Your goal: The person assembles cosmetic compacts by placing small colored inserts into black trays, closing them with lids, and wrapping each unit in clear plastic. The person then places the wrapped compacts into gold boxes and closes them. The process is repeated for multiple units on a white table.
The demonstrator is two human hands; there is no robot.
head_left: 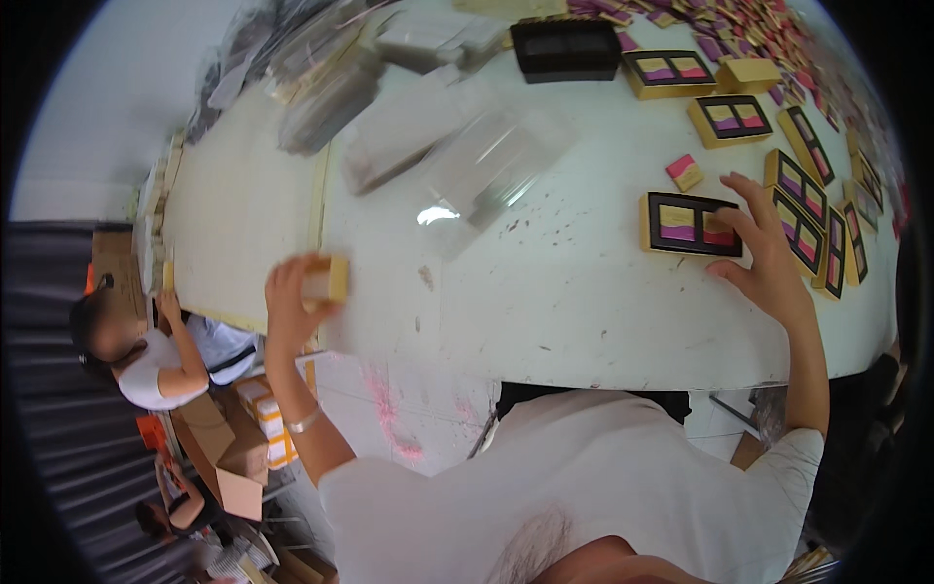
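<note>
My left hand (290, 300), blurred by motion, is closed around a small gold box (338, 280) over the table's left part. On the right, my right hand (764, 251) has its fingers apart at the end of an open gold box (671, 224) with a black two-compartment insert. One fingertip lies over the pink-and-gold packet (718, 232) in the right compartment; the thumb is by the box's near right corner. A purple-and-gold packet (677, 216) fills the left compartment. Just beyond the box lies a loose pink-and-gold packet (685, 173).
Several filled gold boxes (732, 121) stand on the right of the white table (545, 321). Loose packets (778, 44) pile up at the far right. Stacked clear plastic trays (486, 175) lie mid-left; a black tray (566, 51) is behind. Another person (156, 360) sits at the left.
</note>
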